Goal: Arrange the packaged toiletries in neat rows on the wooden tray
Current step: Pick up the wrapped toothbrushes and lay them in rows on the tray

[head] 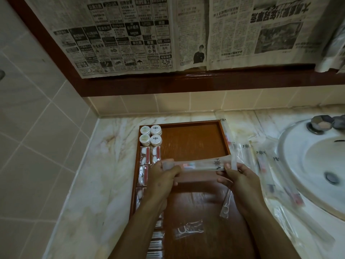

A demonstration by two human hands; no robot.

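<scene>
Clear plastic sleeve, a packaged toothbrush kit (197, 164), is held level above the middle of the wooden tray (194, 142), crosswise to it. The left hand (164, 179) pinches its left end with curled fingers; the right hand (238, 176) pinches the right end likewise. Along the tray's left edge: four round white tubs (150, 135) at the far corner, then packets of cotton buds (147, 156) in a column toward the near corner.

Risk: the slick sleeve could slide askew when released and break the row. Two loose floss-pick packets (189, 229) lie on the tray's near half and would obstruct a clean row. More long sleeves (261, 161) lie heaped on the tabletop (97, 174) between the tray's right edge and the sink (308, 159); one leans on the tray's right rim and could be dragged in.
</scene>
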